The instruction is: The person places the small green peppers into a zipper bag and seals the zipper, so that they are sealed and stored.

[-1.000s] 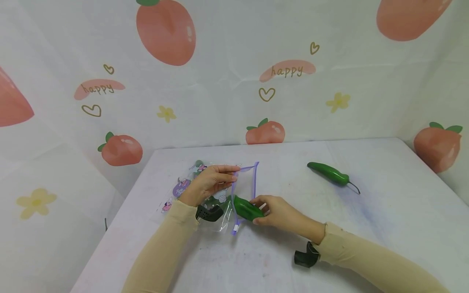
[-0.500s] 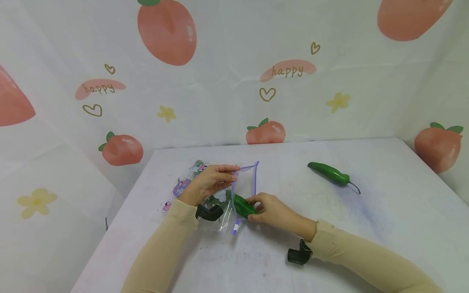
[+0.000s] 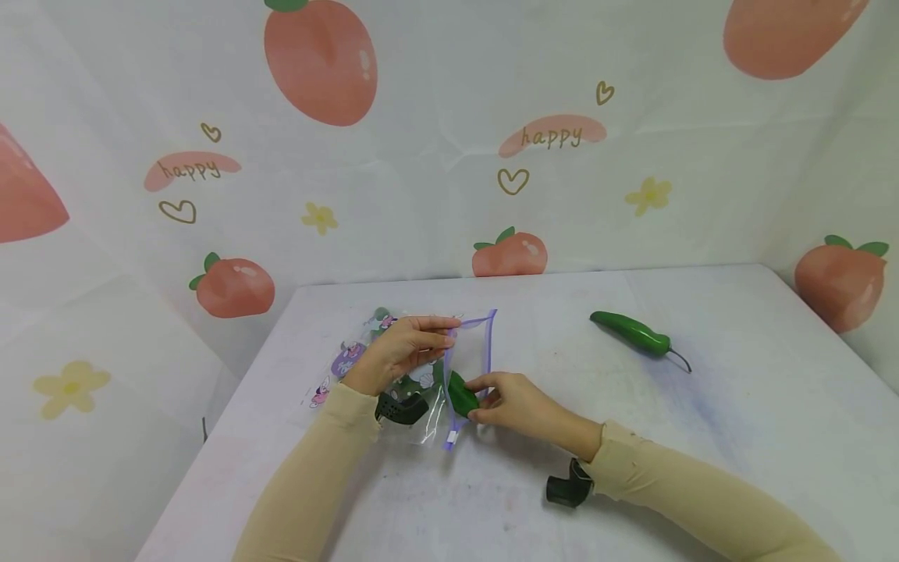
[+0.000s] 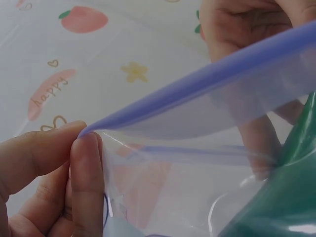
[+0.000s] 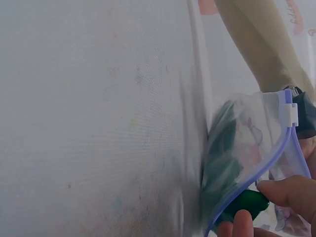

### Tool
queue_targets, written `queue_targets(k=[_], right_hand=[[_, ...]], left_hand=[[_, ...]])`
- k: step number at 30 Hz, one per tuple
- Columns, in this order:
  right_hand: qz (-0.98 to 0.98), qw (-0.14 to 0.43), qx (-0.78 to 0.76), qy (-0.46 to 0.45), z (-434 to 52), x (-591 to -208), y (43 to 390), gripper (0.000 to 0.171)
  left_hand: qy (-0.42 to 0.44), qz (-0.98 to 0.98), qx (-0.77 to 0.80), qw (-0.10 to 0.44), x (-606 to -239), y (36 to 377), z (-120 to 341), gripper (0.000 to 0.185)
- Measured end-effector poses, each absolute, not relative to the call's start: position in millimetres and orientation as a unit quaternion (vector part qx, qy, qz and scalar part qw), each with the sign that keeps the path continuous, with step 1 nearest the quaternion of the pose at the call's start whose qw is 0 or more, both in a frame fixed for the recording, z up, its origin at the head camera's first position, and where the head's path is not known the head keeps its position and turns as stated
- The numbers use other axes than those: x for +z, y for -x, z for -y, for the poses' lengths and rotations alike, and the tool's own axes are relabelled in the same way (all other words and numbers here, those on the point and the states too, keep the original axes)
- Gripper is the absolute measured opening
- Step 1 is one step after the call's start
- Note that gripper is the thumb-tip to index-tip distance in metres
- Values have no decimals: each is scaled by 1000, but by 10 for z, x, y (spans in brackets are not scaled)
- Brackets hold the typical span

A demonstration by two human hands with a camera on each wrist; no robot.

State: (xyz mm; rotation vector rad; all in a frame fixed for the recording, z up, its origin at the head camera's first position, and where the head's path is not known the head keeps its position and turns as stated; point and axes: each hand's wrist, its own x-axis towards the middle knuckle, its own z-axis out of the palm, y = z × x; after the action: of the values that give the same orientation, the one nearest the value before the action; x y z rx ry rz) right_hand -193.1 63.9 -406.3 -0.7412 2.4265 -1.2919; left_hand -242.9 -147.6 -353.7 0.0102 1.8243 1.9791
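Observation:
A clear zip bag (image 3: 489, 343) with a purple edge lies on the table, its mouth spread apart and facing right. With thumb and fingers, my left hand (image 3: 403, 353) pinches the upper part of the purple edge. My right hand (image 3: 523, 407) grips a green pepper (image 3: 460, 396) that is mostly inside the bag mouth. In the right wrist view only the pepper's blunt end (image 5: 252, 202) sticks out past the purple edge, between thumb and fingers. A white slider (image 5: 292, 114) sits at one end of the zip. Dark green shapes (image 5: 224, 136) show through the plastic.
A second long green pepper (image 3: 632, 334) with a thin stem lies on the white table (image 3: 597, 289) at the right. Both wrists carry black camera mounts (image 3: 570, 488). Behind the table hangs a white cloth (image 3: 435, 156) printed with peaches.
My right hand has moved left, pushing the pepper further into the bag, so less of it shows outside. My left hand stays at the bag's edge; the other pepper has not moved.

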Motion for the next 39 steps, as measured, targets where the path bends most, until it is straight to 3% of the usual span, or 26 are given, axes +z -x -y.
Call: queue_targets(k=[13,39], right_hand=[[-831,163,-460,267,-573,-4052,1920,39],[-839,133,-443,285,-695,-3875,1922,31]], left_hand=[[-24,-675,702,228,-3562,2423,1503,42],[-5,-663,715,221,-3540,2422,1483,39]])
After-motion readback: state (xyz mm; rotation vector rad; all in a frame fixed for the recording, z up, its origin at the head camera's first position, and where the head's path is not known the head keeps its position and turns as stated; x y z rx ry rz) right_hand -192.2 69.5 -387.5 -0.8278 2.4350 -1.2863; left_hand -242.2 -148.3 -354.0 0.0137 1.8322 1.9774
